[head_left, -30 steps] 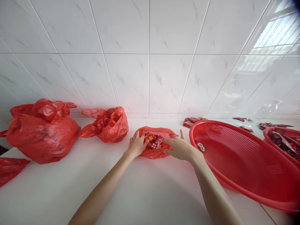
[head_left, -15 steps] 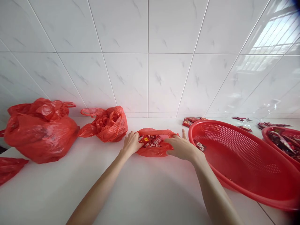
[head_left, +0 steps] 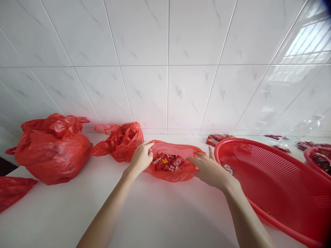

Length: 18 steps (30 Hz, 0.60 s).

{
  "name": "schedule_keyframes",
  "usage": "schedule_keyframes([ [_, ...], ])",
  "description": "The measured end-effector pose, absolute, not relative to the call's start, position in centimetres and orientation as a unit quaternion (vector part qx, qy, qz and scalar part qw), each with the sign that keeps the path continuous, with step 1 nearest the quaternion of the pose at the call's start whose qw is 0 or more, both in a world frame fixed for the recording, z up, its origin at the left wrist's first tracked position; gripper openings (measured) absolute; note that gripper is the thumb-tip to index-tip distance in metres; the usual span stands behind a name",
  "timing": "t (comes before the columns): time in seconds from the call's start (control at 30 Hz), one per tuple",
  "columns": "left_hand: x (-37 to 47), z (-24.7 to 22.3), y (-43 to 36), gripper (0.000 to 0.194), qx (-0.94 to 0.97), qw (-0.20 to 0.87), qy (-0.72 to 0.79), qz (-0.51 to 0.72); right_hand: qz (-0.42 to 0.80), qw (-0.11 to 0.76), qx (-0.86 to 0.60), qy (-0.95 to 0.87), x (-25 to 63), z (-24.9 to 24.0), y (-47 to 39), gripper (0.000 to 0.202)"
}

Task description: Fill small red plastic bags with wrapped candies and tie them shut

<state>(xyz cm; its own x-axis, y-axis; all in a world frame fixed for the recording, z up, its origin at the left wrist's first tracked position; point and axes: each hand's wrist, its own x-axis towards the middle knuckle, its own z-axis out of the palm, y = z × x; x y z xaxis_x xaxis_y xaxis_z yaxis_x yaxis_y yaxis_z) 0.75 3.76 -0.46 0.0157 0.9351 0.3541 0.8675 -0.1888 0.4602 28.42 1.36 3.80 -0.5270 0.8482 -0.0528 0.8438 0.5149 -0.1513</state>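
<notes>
A red plastic bag (head_left: 172, 177) lies on the white counter in the middle, its mouth spread wide. Several small red packets (head_left: 168, 162) are inside it. My left hand (head_left: 141, 158) grips the left side of the bag's rim, fingers closed on the film. At the bag's right side is my right hand (head_left: 210, 169), its fingers apart and touching the rim, with one finger raised. Just right of that hand stands a large red perforated basket (head_left: 271, 179) with a packet (head_left: 227, 167) near its left wall.
Two bulging red bags, one large (head_left: 54, 151) and one smaller (head_left: 124, 141), stand at the left. Part of another red bag (head_left: 15, 191) shows at the left edge. Packets (head_left: 217, 138) lie behind the basket; a second basket (head_left: 320, 158) is far right, before the tiled wall.
The bag's mouth is spread wider, and more of the packets shows. My hands are slightly farther apart. The whole view has shifted, so things appear a little lower and mostly farther right.
</notes>
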Motion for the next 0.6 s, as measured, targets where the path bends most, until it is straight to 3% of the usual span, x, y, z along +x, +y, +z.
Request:
schedule_keyframes([
  [0.37, 1.3, 3.3, 1.3, 0.031, 0.721, 0.075, 0.532, 0.438, 0.086, 0.045, -0.500, -0.860, 30.1, 4.7, 1.1, 0.033],
  [0.6, 0.2, 4.6, -0.3, 0.039, 0.773, 0.120, 0.547, 0.298, 0.127, 0.022, -0.491, -0.862, 30.5, 6.4, -0.9, 0.021],
])
